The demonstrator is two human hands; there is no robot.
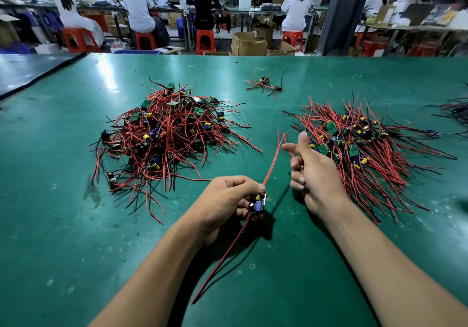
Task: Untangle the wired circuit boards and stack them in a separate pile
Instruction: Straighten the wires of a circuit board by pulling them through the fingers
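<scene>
Above the worktop (76, 225), a circuit board (259, 203) is gripped by the left hand (229, 200) for stacking; the right hand (314, 174)'s hold cannot be told.

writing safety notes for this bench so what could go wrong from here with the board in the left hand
1. The left hand grips the circuit board while its long red wires trail up and down from it; a trailing end could snag and jerk the board loose.
2. The upper wire tips reach near the right hand and the sorted pile, so they may tangle again when the board is laid down.
</scene>
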